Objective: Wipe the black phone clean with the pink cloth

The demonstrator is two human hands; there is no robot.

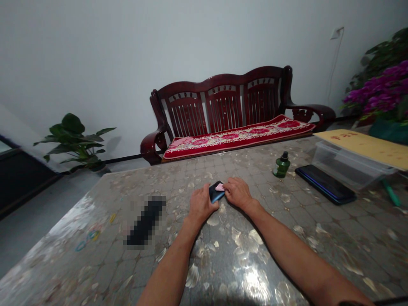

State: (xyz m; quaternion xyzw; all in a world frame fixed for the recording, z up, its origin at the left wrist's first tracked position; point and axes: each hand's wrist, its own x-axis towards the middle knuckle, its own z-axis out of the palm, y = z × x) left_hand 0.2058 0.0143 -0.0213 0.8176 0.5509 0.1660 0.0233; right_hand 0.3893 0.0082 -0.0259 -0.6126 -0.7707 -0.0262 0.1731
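My left hand (200, 203) is closed around the left side of a dark phone (216, 195) with a bluish edge, near the middle of the table. On the phone's upper part lies a small pink cloth (219, 187), pinched under the fingers of my right hand (237, 191). The right hand covers the phone's right edge. Whether the phone rests on the tabletop or is raised slightly, I cannot tell.
A patterned cover spans the table (242, 238). Left lie a pixelated dark object (145, 221) and coloured bands (93, 235). Right stand a green bottle (281, 166), a larger dark phone (325, 183) and a clear plastic box (347, 163). Behind is a wooden bench (219, 106).
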